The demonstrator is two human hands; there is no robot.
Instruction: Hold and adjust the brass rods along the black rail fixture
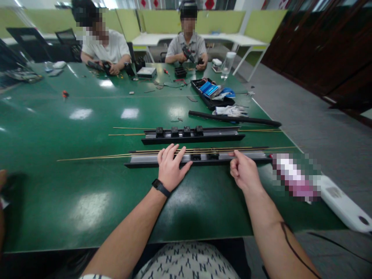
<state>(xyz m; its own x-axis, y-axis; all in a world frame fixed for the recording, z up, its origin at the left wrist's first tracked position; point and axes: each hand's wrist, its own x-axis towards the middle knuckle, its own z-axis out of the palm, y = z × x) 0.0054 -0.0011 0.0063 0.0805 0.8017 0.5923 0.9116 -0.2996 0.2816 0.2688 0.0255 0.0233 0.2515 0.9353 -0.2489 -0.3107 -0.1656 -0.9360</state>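
A long black rail (145, 159) with a silvery inner channel lies across the table before me. Thin brass-coloured rods (93, 157) run along it and stick out past both ends. My left hand (171, 166) rests over the rail's left half, its fingers spread across the rods. At the right half, my right hand (244, 168) has its fingers curled and the index fingertip at the rods; whatever it pinches is hidden. Between my hands, small black blocks (213, 154) sit in the channel. Behind lies a second black rail (193, 140) with several black blocks and more rods.
A black tube (232, 118) and white gloves (231, 111) lie farther back, near a black tray (203, 95) with blue packets. Two people sit across the green table (87, 209), one holding a power drill (188, 54). A white device (343, 201) lies at right.
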